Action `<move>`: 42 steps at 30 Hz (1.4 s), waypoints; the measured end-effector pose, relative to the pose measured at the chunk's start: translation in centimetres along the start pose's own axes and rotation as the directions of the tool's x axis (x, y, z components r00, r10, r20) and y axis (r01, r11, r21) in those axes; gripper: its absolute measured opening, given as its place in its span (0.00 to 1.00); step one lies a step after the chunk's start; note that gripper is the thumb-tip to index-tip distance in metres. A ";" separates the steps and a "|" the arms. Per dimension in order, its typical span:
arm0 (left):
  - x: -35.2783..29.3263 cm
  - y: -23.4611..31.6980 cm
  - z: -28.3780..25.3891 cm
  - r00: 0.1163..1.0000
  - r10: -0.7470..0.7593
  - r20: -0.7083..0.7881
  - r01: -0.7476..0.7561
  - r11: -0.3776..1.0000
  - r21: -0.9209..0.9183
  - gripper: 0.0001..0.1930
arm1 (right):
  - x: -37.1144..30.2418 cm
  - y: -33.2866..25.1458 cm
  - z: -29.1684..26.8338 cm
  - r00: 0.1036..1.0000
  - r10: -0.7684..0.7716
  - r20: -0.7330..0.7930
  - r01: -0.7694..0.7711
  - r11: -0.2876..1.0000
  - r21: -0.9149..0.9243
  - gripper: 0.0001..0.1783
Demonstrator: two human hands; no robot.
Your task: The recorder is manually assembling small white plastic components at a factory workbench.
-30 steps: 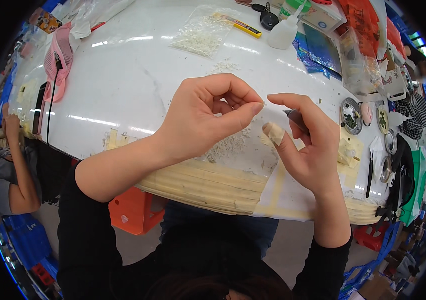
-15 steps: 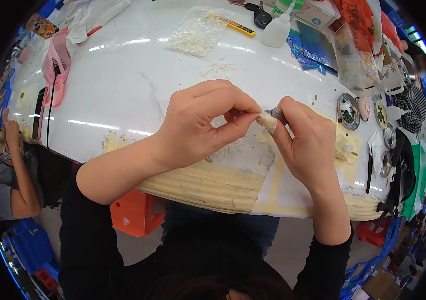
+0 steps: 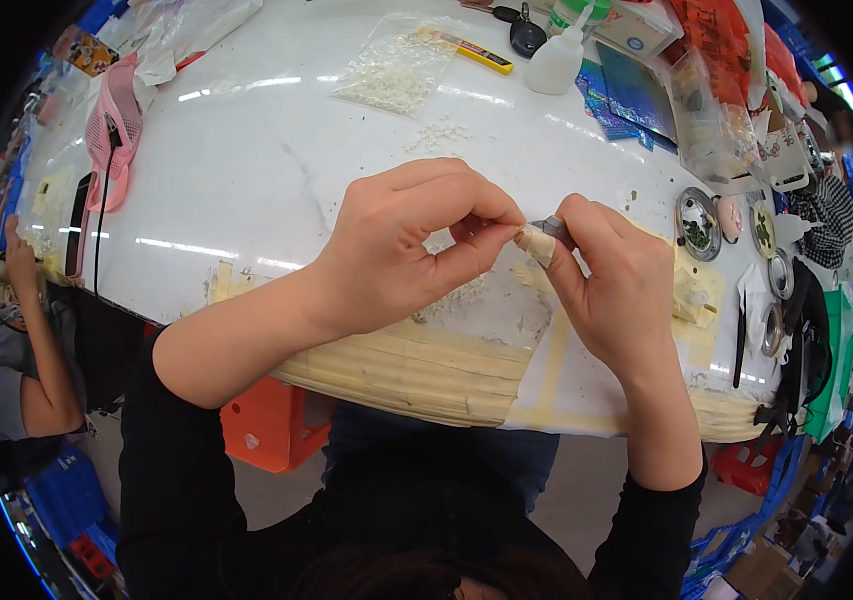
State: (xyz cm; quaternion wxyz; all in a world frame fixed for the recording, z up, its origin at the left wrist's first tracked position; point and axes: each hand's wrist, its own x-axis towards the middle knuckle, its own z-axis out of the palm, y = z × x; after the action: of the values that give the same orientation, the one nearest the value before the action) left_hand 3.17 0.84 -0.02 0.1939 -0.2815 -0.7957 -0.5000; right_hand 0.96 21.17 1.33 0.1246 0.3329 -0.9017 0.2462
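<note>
Above the near part of the table, my left hand (image 3: 397, 255) is closed in a pinch, thumb against forefinger. Whatever it pinches is too small to make out. My right hand (image 3: 622, 280) meets it at the fingertips, curled around a small grey tool (image 3: 557, 232) that mostly hides inside the fingers. Cream tape (image 3: 537, 244) wraps the right thumb, right beside the left fingertips. Below the hands, fine white shavings (image 3: 457, 300) lie on the white table (image 3: 247, 170).
Farther back are a clear bag of white bits (image 3: 392, 80), a yellow utility knife (image 3: 485, 55), a car key (image 3: 527, 38) and a white squeeze bottle (image 3: 554, 65). Round metal tins (image 3: 698, 224) stand at right. A pink mesh item (image 3: 119, 130) and a co-worker's arm (image 3: 39, 310) are at left.
Both hands stay almost still, fingertips together. At the far left, the co-worker's hand has shifted slightly.
</note>
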 end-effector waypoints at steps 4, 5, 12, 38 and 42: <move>0.0 -0.1 -0.1 1.000 0.026 0.013 -0.026 0.999 0.021 0.08 | 0.1 0.0 -0.1 1.000 -0.002 0.015 0.003 1.000 -0.010 0.10; 0.1 -0.1 -0.1 0.999 0.039 0.021 -0.039 0.998 0.039 0.08 | 0.1 0.0 -0.2 1.000 -0.004 0.021 0.004 1.000 -0.011 0.10; 0.1 -0.2 -0.3 0.998 0.038 0.044 -0.041 0.998 0.049 0.08 | 0.1 0.2 -0.2 0.999 -0.050 0.012 0.051 0.997 -0.060 0.10; 0.3 -0.2 -0.6 0.994 0.044 0.102 -0.054 0.994 0.099 0.09 | 0.0 0.3 -0.3 0.996 -0.012 0.085 0.017 0.998 -0.060 0.09; 0.5 -0.5 -0.6 0.981 0.166 0.103 -0.183 0.966 0.184 0.09 | -0.1 0.2 -0.3 0.997 -0.015 0.081 0.020 0.998 -0.053 0.08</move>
State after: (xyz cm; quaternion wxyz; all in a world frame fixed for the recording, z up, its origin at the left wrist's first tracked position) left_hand 2.51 0.19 0.16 0.2289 -0.3518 -0.8201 -0.3890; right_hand 0.87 21.49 1.44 0.0991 0.3470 -0.9094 0.2070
